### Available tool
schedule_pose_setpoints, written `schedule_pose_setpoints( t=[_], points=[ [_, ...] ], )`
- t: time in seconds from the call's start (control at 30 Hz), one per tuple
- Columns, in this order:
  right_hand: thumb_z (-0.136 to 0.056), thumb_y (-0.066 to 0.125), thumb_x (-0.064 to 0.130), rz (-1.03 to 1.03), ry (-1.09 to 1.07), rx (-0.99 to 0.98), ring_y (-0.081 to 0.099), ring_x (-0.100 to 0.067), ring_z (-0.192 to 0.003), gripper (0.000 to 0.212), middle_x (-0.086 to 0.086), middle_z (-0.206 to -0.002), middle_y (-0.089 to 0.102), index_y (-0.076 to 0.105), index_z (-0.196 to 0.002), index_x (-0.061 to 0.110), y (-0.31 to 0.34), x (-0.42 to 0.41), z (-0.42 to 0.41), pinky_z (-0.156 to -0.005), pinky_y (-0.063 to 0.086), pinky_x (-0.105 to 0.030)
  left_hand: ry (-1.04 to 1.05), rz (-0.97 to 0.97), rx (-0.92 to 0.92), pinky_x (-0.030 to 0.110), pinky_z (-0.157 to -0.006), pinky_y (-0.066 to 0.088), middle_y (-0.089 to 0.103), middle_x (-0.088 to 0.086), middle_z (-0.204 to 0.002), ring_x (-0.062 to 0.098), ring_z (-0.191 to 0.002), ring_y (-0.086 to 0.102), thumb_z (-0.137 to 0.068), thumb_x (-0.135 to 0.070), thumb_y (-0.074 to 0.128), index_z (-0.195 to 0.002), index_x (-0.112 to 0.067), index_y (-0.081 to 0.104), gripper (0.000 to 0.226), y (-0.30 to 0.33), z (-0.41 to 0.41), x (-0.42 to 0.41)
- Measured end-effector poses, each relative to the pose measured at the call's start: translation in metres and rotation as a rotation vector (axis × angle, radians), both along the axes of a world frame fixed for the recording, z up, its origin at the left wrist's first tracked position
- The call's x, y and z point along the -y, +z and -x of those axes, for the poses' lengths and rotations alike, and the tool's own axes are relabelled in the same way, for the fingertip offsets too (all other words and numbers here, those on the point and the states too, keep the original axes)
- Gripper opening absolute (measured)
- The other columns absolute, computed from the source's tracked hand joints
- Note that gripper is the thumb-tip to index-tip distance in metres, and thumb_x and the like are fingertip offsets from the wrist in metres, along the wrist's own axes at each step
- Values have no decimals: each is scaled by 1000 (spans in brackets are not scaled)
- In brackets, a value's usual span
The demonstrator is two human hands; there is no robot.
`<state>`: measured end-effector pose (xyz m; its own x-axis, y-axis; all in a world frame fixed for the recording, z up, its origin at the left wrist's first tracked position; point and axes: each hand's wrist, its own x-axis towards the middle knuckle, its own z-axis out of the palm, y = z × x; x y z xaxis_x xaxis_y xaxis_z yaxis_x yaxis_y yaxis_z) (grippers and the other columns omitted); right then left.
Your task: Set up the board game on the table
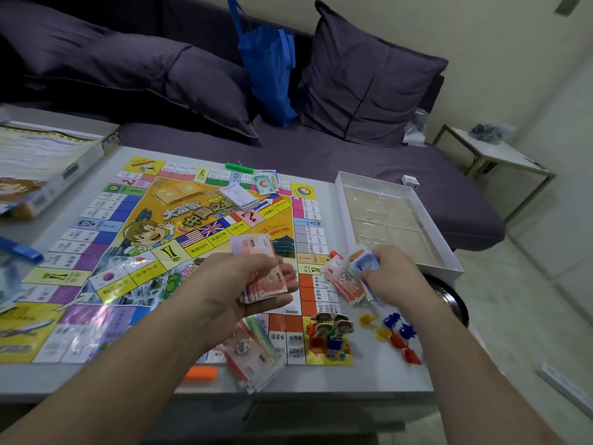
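A: Entry, hands. The left hand is recorded curled round a stack of orange notes, held above the game board. The right hand is clamped on a mixed bundle of notes, at the board's edge just right of the left hand. The hands are apart.

B: Face values?

A: Not legible; the print is blurred. The lower part of the orange stack is hidden by the left fingers, and the right bundle's far end is covered by the right palm.

B: Other pieces?

A: A fanned pile of notes lies under the left wrist, partly hidden by the forearm. Standing character pawns are noted just nearer than the right hand, loose plastic tokens beside them under the right forearm; their shapes cannot be made out. A card deck rests on the board beyond both hands.

B: Box?

A: The open box tray sits beyond the right hand; the box lid, far left of the left hand, is cut off by the frame edge.
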<state>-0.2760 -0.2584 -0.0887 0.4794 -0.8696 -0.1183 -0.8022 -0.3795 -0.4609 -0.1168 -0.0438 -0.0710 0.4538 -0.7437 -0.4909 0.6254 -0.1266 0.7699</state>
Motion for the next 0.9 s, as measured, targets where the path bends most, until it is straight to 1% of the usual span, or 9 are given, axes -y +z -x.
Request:
schedule_pose_setpoints(
  t=[0.07, 0.17, 0.23, 0.33, 0.4, 0.47, 0.53, 0.7, 0.9],
  points=[
    [-100, 63, 15, -4, -16, -20, 70, -15, -75, 9, -2, -86, 72, 69, -93, 18, 1, -2, 0, -65, 60, -34, -13, 11, -9, 49, -72, 64, 78, 24, -101, 38, -93, 78, -102, -4, 56, -115, 6, 64, 18, 1, -1, -1],
    [-99, 59, 11, -4, -52, -22, 68, -18, -67, 13, -5, -82, 72, 69, -92, 15, 7, -7, 2, -57, 56, -34, -21, 37, -8, 52, -74, 64, 78, 24, -104, 39, -95, 78, -104, 1, 49, -129, 3, 53, 25, 0, -2, -3],
    [-99, 59, 10, 10, -79, 39, 69, -22, -72, 12, -6, -85, 71, 69, -94, 16, 12, -11, 6, -62, 59, -38, -29, 40, 27, 53, -75, 64, 78, 23, -103, 39, -95, 78, -104, 4, 49, -130, 3, 52, 26, 1, -2, -6],
    [-100, 63, 12, -26, -110, 303, 67, -24, -77, 10, -6, -83, 70, 69, -94, 16, 28, -25, 9, -66, 54, -36, -37, 36, 83, 51, -71, 65, 79, 23, -99, 38, -91, 79, -101, 6, 54, -122, 4, 58, 21, 4, -1, -13],
    [-101, 64, 13, -190, -57, 531, 71, -24, -76, 13, -2, -79, 75, 74, -95, 17, 43, -48, 3, -67, 55, -37, -22, 45, 100, 49, -67, 66, 79, 21, -99, 36, -89, 79, -98, 7, 60, -118, 5, 62, 20, 6, -2, -20],
    [-102, 62, 11, -407, 54, 648, 75, -31, -85, 14, -8, -88, 79, 76, -101, 13, 52, -78, -8, -72, 59, -44, -18, 60, 115, 48, -66, 66, 79, 21, -101, 37, -90, 79, -95, 5, 65, -118, 5, 65, 23, 8, -3, -26],
    [-104, 61, 14, -500, 129, 636, 74, -33, -92, 15, -9, -94, 79, 76, -105, 15, 50, -103, -21, -73, 60, -43, -36, 74, 147, 44, -65, 67, 79, 21, -102, 37, -91, 79, -92, 0, 70, -116, 4, 68, 24, 11, -5, -32],
    [-103, 65, 20, -457, 135, 631, 76, -27, -91, 13, -1, -93, 79, 76, -104, 25, 40, -132, -46, -83, 64, -52, -41, 98, 172, 45, -69, 67, 78, 22, -101, 37, -92, 78, -81, -10, 77, -114, 2, 70, 36, 18, -12, -51],
    [-103, 65, 18, -456, 166, 672, 76, -27, -91, 14, -3, -95, 80, 77, -99, 25, 37, -147, -64, -85, 62, -58, -40, 106, 143, 54, -83, 64, 78, 22, -104, 37, -97, 78, -102, -7, 58, -121, 3, 63, 22, 21, -32, -77]
  ],
)
